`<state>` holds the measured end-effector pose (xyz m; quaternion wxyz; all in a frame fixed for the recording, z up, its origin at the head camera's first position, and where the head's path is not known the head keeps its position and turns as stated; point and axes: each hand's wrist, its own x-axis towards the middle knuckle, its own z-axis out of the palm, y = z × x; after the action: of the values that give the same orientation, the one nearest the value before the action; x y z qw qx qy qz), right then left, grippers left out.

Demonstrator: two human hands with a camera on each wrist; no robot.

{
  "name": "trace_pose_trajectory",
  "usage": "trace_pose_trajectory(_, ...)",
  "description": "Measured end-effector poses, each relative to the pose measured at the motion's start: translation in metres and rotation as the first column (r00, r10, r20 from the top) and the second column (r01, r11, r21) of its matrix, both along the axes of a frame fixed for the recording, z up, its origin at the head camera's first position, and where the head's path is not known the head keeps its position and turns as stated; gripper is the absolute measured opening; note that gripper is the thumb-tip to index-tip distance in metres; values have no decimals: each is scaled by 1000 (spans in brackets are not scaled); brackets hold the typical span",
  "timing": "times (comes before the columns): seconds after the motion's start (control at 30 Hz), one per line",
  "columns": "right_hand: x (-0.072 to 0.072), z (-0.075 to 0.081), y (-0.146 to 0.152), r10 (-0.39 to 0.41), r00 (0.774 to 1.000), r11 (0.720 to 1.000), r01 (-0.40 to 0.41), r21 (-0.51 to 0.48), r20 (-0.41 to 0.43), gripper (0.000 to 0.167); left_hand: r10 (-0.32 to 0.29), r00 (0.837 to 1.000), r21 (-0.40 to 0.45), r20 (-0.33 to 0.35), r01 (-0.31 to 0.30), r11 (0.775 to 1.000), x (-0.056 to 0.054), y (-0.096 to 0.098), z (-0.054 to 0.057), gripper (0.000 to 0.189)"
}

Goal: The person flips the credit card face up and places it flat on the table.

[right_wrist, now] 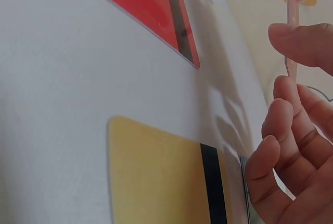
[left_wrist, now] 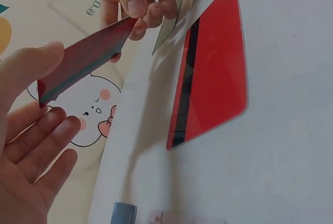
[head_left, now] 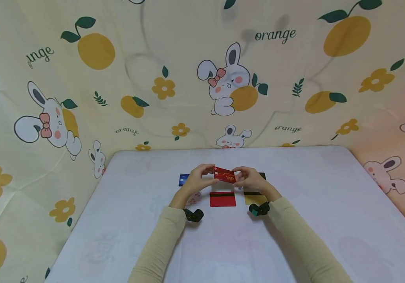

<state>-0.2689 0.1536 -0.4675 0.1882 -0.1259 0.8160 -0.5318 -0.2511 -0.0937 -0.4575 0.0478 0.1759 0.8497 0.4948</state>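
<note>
A red VIP card [head_left: 224,175] is held up above the table between both hands, tilted slightly down to the right. My left hand [head_left: 198,179] pinches its left end between thumb and fingers; the right hand [head_left: 251,179] pinches the opposite end. In the left wrist view, the back of the VIP card [left_wrist: 86,60] shows a dark stripe. Below it on the table lies another red card [head_left: 222,200], its black-striped side up. A gold card [head_left: 254,199] with a black stripe lies under the right wrist, partly covered in the head view.
A blue card [head_left: 183,180] lies behind the left hand, and a dark card [head_left: 262,175] peeks out behind the right. Under the left wrist is a pale, pink-patterned card [head_left: 194,198]. The white table [head_left: 117,236] meets a printed cloth backdrop [head_left: 184,47].
</note>
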Motion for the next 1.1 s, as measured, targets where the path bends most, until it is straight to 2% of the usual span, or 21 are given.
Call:
trace_pose_trajectory(0.4, -2, -2, 2, -1, 1000, 999, 1, 34, -13, 58, 8, 999, -23, 39, -7, 1000, -3, -2, -6, 64)
trace_pose_trajectory(0.73, -1, 1, 2, 2, 1000, 1000, -1, 19, -12, 59, 20, 998, -50, 52, -18, 999, -5, -3, -9, 65)
trace_pose_trajectory(1.1, -3, -5, 4, 19, 999, 1000, -18, 17, -39, 58, 26, 997, -65, 71, -21, 998, -4, -4, -13, 62)
